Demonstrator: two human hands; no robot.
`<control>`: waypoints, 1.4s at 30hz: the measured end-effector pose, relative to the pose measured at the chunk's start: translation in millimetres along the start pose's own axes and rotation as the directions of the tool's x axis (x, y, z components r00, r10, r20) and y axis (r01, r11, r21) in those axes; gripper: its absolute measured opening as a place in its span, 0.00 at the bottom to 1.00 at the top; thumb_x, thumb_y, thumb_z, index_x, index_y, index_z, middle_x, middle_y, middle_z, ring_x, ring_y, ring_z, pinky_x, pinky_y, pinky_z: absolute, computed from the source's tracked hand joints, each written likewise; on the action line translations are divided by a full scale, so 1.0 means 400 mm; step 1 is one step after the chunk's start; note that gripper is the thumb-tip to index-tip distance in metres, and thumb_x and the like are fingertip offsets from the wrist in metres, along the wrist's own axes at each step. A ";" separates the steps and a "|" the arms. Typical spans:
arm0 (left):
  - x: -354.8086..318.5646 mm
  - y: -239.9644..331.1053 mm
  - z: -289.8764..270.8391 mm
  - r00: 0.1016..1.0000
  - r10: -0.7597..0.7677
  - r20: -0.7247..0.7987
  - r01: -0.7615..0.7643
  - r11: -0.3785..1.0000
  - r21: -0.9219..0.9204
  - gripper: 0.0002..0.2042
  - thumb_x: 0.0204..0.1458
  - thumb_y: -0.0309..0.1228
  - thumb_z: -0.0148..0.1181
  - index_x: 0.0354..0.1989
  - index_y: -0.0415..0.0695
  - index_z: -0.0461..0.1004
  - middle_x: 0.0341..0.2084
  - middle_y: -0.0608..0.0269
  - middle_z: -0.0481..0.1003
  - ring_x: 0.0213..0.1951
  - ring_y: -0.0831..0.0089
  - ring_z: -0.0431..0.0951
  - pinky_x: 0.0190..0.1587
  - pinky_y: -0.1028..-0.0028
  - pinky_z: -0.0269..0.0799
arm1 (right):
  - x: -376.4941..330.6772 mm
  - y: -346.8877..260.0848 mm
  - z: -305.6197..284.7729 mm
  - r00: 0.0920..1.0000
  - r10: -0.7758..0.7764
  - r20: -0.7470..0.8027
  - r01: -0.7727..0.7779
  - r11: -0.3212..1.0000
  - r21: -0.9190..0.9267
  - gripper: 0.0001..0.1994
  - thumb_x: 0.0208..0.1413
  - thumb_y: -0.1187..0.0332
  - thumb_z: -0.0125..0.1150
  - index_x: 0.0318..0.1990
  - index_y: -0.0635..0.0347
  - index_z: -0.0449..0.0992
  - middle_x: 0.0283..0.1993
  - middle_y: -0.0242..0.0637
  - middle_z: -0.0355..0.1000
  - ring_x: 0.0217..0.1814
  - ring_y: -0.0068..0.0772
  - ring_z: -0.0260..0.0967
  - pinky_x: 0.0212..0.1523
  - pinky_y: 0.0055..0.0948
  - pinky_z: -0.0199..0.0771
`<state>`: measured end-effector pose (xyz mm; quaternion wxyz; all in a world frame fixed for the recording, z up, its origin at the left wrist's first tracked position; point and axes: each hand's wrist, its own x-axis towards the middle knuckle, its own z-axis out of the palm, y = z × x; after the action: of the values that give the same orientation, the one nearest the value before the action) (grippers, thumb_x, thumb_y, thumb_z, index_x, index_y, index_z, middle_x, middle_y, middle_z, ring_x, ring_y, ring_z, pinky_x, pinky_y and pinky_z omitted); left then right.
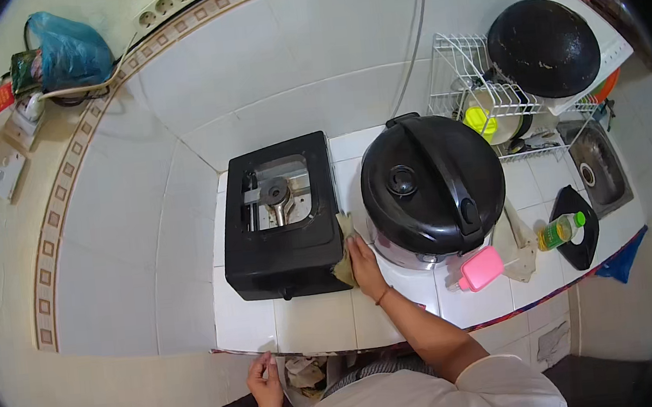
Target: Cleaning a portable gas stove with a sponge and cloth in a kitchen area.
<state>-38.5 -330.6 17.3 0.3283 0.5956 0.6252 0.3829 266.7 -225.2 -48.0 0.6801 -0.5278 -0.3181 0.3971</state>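
A black single-burner stove stands on the white tiled counter, its burner showing through the square opening in the top. My right hand presses a yellowish cloth flat against the stove's right side, with the fingers closed over the cloth. Lower down, my left hand hangs at the counter's front edge, apart from the stove. Its fingers are loosely bent and nothing shows in them.
Right of the stove stands a large black-lidded rice cooker, close to my right hand. A pink container, a grey rag and a green-capped bottle lie farther right. Beyond are a dish rack, black wok and sink.
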 end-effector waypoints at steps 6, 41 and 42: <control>0.170 0.051 0.033 0.988 0.067 0.136 -0.068 0.998 0.003 0.10 0.55 0.27 0.57 0.43 0.35 0.74 0.38 0.60 0.76 0.42 0.74 0.74 0.50 0.74 0.67 | 0.088 0.124 -0.008 0.983 -0.132 -0.124 0.135 0.991 0.017 0.17 0.65 0.63 0.44 0.53 0.69 0.66 0.45 0.53 0.69 0.55 0.42 0.64 0.56 0.28 0.60; 0.434 0.099 0.046 0.967 0.137 0.214 -0.206 0.915 0.346 0.20 0.45 0.32 0.67 0.37 0.26 0.70 0.33 0.48 0.69 0.37 0.57 0.70 0.42 0.66 0.65 | 0.342 -0.069 0.085 0.931 0.250 -0.264 -0.220 0.966 0.139 0.15 0.64 0.65 0.44 0.49 0.66 0.72 0.38 0.30 0.71 0.38 0.20 0.64 0.42 0.21 0.64; 0.435 0.084 0.039 0.968 0.138 0.212 -0.206 0.914 0.348 0.20 0.45 0.32 0.67 0.37 0.26 0.70 0.33 0.48 0.69 0.37 0.57 0.70 0.42 0.66 0.65 | 0.368 -0.061 0.092 0.932 0.250 -0.261 -0.219 0.965 0.141 0.15 0.64 0.65 0.44 0.49 0.66 0.72 0.38 0.30 0.71 0.38 0.20 0.64 0.42 0.21 0.64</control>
<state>-21.5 -155.8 46.8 0.2319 0.7319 0.5978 0.2305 311.4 -82.2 -13.5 0.6935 -0.5742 -0.1323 0.4146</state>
